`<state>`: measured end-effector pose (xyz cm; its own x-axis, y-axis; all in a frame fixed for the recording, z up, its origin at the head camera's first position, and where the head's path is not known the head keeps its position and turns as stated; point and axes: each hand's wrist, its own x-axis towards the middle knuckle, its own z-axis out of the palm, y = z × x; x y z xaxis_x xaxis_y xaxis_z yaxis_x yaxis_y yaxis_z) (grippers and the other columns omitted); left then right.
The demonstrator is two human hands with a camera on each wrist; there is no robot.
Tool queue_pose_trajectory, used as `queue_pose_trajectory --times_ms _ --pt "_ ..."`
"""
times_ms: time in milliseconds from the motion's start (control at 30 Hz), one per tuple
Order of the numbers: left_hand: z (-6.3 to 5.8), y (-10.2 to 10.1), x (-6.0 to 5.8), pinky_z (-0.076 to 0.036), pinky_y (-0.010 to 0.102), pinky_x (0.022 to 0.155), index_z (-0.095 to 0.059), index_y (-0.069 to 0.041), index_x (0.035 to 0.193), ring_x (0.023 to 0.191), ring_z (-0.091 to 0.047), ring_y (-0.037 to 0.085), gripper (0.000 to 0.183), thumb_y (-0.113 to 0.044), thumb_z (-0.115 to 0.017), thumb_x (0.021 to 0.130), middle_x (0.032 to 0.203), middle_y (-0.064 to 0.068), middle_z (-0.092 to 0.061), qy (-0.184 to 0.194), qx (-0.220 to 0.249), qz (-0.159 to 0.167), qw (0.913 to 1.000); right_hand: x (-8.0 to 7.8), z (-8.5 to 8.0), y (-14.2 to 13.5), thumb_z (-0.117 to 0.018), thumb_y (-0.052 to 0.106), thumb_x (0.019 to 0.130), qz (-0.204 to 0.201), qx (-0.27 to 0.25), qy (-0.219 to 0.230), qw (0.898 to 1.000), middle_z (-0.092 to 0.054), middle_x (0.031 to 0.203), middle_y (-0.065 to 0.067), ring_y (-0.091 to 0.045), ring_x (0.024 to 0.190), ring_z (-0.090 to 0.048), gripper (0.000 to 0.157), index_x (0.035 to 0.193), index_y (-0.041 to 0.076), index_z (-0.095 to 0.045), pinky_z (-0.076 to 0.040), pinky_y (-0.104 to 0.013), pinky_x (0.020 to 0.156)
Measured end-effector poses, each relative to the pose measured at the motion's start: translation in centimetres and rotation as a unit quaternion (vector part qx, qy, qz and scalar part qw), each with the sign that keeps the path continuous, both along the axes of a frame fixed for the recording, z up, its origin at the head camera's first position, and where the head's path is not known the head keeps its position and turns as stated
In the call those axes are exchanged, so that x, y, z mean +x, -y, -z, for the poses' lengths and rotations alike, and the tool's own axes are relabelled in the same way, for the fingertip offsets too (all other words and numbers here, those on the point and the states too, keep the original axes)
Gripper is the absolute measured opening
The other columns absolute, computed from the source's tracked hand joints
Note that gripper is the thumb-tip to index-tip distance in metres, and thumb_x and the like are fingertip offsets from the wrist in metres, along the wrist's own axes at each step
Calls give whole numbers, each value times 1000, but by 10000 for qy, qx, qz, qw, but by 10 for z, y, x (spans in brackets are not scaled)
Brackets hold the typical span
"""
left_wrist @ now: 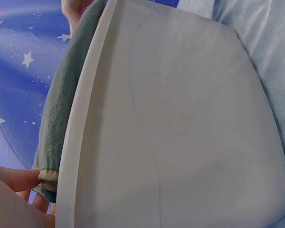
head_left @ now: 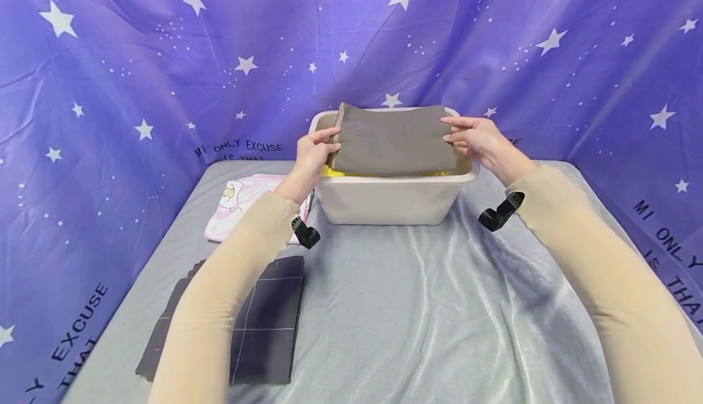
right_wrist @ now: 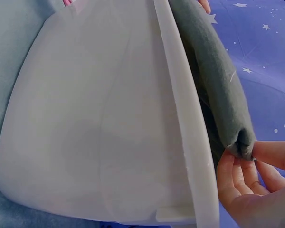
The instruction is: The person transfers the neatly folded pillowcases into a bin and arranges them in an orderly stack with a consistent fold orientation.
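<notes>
A folded grey-brown cloth (head_left: 392,141) spans the mouth of a pale plastic bin (head_left: 390,201), held up by its two short ends. My left hand (head_left: 315,155) pinches the cloth's left end between thumb and fingers. At the opposite end, my right hand (head_left: 473,138) grips the edge the same way, and the right wrist view shows the thumb and fingertips (right_wrist: 244,166) closed on the thick folded corner. Something yellow (head_left: 331,172) shows inside the bin below the cloth; the rest of the contents is hidden.
Left of the bin lies a folded pink and white printed cloth (head_left: 219,224), partly behind my left forearm. Nearer on the left is a folded dark cloth with thin white lines (head_left: 269,331). Grey fabric (head_left: 406,306) covers the table, and a purple starry curtain (head_left: 351,25) hangs behind.
</notes>
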<state>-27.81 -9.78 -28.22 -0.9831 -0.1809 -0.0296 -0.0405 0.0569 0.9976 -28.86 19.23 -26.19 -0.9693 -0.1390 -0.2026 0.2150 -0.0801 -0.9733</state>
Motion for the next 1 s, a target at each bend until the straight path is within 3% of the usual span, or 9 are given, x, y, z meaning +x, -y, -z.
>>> queue_pose_trajectory --times_ms 133,233,333,433,567,667,800,1000 --pt "1 -2 -2 -41 24 91 -64 -4 114 106 -49 14 39 10 -59 78 115 16 -60 -116 -103 -67 9999 -2 1 0 -55 -12 82 15 89 -23 10000 -41 91 1 -5 65 -53 49 123 17 -58 -44 -15 62" --pt "2 -3 -4 -40 22 92 -64 -3 113 106 -49 13 39 11 -59 77 115 16 -60 -152 -137 -101 9997 -3 2 1 -53 -12 83 58 95 -35 9999 -40 92 0 -4 61 -51 48 120 17 -59 -43 -15 61" --pt "4 -2 -6 -41 23 92 -64 -1 113 106 -50 15 38 12 -59 77 115 17 -60 -252 -304 -24 9992 -5 3 2 -51 -12 84 59 249 -116 9996 -41 90 1 -3 59 -50 51 129 12 -52 -43 -15 60" --pt "5 0 -5 -43 26 90 -64 -2 112 105 -55 19 37 10 -60 77 116 15 -61 -410 -995 42 9942 -5 4 3 -51 -10 85 17 846 -475 9953 -50 84 5 0 63 -54 51 134 0 -42 -48 -14 64" --pt "5 5 -1 -47 30 87 -63 -3 113 103 -59 27 36 5 -61 78 117 15 -60 -761 -1765 56 9813 -1 5 3 -52 -6 85 31 1907 -1293 9731 -57 76 11 4 67 -57 43 128 -9 -45 -50 -13 66" --pt "5 8 3 -47 31 87 -62 -1 114 101 -59 29 34 3 -60 80 115 18 -61 -1073 -1697 152 9795 5 5 3 -52 -4 85 19 2185 -1818 9587 -59 75 13 5 67 -58 38 122 -12 -48 -50 -13 64" --pt "3 11 9 -47 27 82 -62 1 112 95 -59 27 30 2 -59 82 109 19 -63 -1360 -1613 353 9769 12 7 4 -53 -4 85 -109 1995 -2207 9547 -62 74 14 3 66 -59 35 119 -14 -50 -50 -14 62" --pt "4 14 19 -45 21 78 -63 3 110 89 -60 26 28 0 -58 83 105 20 -64 -1617 -1576 584 9724 22 10 6 -55 -1 86 -216 1864 -2369 9532 -63 76 16 1 70 -61 36 120 -13 -50 -50 -14 63"
